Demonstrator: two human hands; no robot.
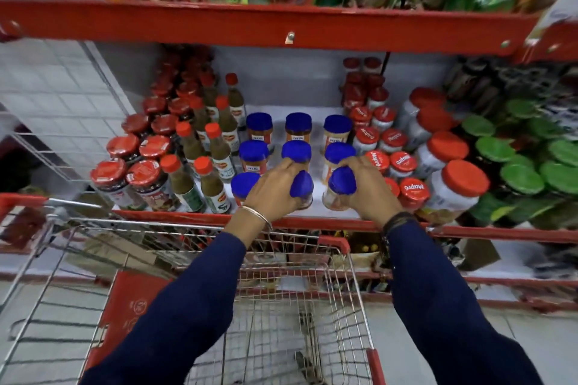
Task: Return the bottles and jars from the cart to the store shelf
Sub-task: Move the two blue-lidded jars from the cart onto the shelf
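Two blue-lidded jars at the front edge of the store shelf (312, 223), one in each hand. Left hand (275, 187) is wrapped around the left jar (301, 189), fingers over its far side; jar tilted, lid leaning away toward the shelf back and to the right, base near the shelf lip. Right hand (364, 189) clasps the right jar (341, 187) from its right side, lid poking out to the left of the grip; this one also leans a bit, long axis close to upright. Both grips full, neither released.

Key relation: each jar sits just ahead of and inside its own palm, in the front row, directly behind it another blue-lidded jar nearly touching the knuckles. Third front-row blue jar (245, 183) stands just left of the left hand. Judged step: setting both down, needs tipping upright to base contact, then letting go. Risk: knocking the row behind.

Outward: red-capped sauce bottles (212, 184) further left, red-lidded Mapro jars (413, 192) right of the right hand. Wire cart (312, 275) below the forearms; basket looks mostly bare, contents unclear.
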